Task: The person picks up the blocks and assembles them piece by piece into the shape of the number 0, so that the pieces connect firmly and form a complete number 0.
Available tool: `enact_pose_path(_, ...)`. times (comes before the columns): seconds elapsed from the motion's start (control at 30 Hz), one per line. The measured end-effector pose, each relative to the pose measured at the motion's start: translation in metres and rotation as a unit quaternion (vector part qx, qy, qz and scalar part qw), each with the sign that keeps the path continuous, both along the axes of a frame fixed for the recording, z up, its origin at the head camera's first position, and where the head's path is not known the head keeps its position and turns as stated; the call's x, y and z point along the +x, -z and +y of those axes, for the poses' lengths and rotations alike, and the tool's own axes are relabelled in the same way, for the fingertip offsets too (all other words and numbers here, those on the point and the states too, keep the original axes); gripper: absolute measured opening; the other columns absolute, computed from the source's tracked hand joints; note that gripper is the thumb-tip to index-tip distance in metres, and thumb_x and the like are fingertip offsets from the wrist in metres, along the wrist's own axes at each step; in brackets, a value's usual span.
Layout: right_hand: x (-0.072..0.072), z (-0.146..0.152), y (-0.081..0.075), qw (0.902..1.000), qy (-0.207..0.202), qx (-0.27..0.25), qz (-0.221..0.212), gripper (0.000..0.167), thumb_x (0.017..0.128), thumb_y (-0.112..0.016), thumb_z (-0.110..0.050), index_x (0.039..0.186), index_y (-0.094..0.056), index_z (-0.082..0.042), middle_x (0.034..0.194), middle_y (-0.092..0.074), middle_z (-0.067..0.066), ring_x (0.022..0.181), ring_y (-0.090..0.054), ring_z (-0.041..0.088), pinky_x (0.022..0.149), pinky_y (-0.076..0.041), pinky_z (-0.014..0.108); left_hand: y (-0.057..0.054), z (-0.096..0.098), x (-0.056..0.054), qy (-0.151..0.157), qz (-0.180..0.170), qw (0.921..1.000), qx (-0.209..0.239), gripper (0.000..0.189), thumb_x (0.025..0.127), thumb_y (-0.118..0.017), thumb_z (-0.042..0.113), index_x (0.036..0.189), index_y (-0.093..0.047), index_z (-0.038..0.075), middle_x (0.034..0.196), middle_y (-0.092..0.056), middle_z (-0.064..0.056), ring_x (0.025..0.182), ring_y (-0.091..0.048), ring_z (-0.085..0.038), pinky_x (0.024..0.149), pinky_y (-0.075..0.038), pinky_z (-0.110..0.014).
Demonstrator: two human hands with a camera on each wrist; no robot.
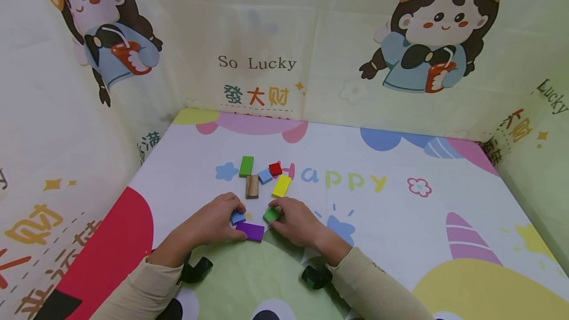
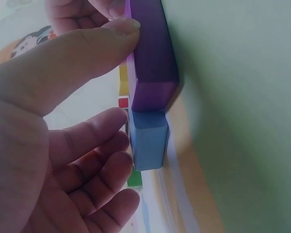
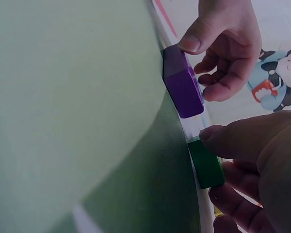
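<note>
From my end of the link, I see both hands working left of centre on the tabletop (image 1: 391, 221). The left hand (image 1: 218, 221) has its thumb against the purple block (image 1: 251, 231), near that block's left end, and its fingers curve at the far side of the near blue block (image 1: 238, 219); I cannot tell whether it grips either one or merely touches. The left wrist view shows those two blocks meeting, edge to edge. The right hand (image 1: 295, 219) pinches the near green block (image 1: 270, 215) between thumb and fingers, and I read a narrow gap between it and the purple block's right end.

Room is tightest on the far side: the yellow block (image 1: 281, 186) lies just beyond the right fingers, and the wooden block (image 1: 252, 186) just beyond the left ones. Farther back are the far green block (image 1: 246, 167), close against the wooden one, plus the far blue block (image 1: 265, 177) beside the red block (image 1: 275, 169). I have the widest room to the right, all the way to the slanting right edge. The left edge is much closer, and the far edge meets the fabric backdrop (image 1: 329, 88) well beyond the blocks.
</note>
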State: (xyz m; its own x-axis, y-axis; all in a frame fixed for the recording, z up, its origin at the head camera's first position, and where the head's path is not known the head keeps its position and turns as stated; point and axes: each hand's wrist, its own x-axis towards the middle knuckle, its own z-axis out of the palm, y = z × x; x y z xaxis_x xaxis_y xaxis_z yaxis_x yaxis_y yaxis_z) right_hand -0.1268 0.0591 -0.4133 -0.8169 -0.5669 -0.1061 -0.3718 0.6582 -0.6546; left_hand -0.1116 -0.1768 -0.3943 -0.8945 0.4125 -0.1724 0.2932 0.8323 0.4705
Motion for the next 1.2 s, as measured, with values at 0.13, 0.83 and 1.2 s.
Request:
enact_pose_path(0.13,0.0005,-0.0001,0.0003,1.0000,0.000,0.000,0.004,0.040,0.093,-0.072,-0.020,0.130,-0.060,-0.008,0.120,-0.062,0.006,0.105,-0.058,0.022,0.098,-0.048,0.045,0.0003,0.0001,0.0002,0.001,0.005,1.0000,-0.001,0.048,0.074,-0.090,0.031,0.107,-0.068,0.006,0.109,-0.058,-0.003,0.101,-0.055,-0.020,0.091,-0.052,-0.038)
enact_pose_path(0.83,0.0015,0.0000,0.0011,0.9998,-0.013,-0.005,0.017,0.040,0.094,-0.072,-0.021,0.129,-0.060,-0.007,0.117,-0.062,0.005,0.100,-0.058,0.020,0.094,-0.049,0.040,-0.0004,-0.0001,0.0016,0.010,0.020,0.9997,0.008,0.045,0.073,-0.090,0.031,0.104,-0.067,0.006,0.106,-0.057,-0.001,0.098,-0.055,-0.019,0.089,-0.051,-0.039)
enact_pose_path(1.2,0.0018,-0.0011,0.0028,0.9998,-0.017,-0.007,0.007,0.041,0.093,-0.073,-0.021,0.129,-0.061,-0.007,0.114,-0.062,0.002,0.099,-0.058,0.018,0.091,-0.050,0.036,0.0012,0.0001,0.0001,0.004,0.013,0.9999,0.005,0.045,0.074,-0.090,0.031,0.105,-0.068,0.006,0.107,-0.058,-0.001,0.099,-0.055,-0.018,0.089,-0.052,-0.037)
